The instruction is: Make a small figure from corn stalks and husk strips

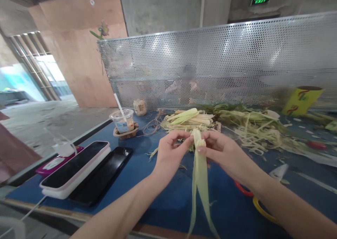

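Note:
Pale green corn husk strips (201,172) hang down over the blue table (168,196), bunched at their top between my two hands. My left hand (174,150) pinches the left edge of the bunch with thumb and forefinger. On the right side, my right hand (222,151) grips the same husk, its thumb across the front. Just behind my hands lies a pile of husks (188,118), pale yellow and green. Scissors with a red and yellow handle (263,211) lie partly under my right forearm.
At the left are a phone in a white case (76,165), a black phone (102,175) and a purple device (56,161). A drink cup (123,121) stands behind them. Loose husks (252,126) and a yellow can (301,100) lie right, before a perforated metal screen (158,63).

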Available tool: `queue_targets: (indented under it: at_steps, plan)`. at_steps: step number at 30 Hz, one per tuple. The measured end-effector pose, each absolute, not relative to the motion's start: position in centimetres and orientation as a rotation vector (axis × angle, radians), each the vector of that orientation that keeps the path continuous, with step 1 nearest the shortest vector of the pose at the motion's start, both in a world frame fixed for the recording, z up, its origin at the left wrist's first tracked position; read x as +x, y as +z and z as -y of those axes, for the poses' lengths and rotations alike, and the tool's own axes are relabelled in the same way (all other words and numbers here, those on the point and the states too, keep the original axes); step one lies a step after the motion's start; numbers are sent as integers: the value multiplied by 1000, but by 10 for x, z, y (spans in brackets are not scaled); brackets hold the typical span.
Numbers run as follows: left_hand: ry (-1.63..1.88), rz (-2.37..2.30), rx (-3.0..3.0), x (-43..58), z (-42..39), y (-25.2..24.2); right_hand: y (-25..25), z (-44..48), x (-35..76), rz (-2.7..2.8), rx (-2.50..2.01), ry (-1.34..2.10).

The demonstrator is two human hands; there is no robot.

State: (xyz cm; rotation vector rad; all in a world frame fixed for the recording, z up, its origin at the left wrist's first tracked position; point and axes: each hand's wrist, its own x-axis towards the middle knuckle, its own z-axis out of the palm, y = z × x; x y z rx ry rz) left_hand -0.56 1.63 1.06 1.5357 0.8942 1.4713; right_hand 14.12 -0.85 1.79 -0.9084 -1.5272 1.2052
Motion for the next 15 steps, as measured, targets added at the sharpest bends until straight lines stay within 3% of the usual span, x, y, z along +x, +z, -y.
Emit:
queue_targets:
  at_steps: [8, 15]
  plan:
    - [1484, -825, 1354, -4, -7, 10, 19, 11, 135, 1441, -842, 1257]
    - [1383, -830, 1287, -3, -1, 17, 26, 14, 135, 1475, -988, 1085]
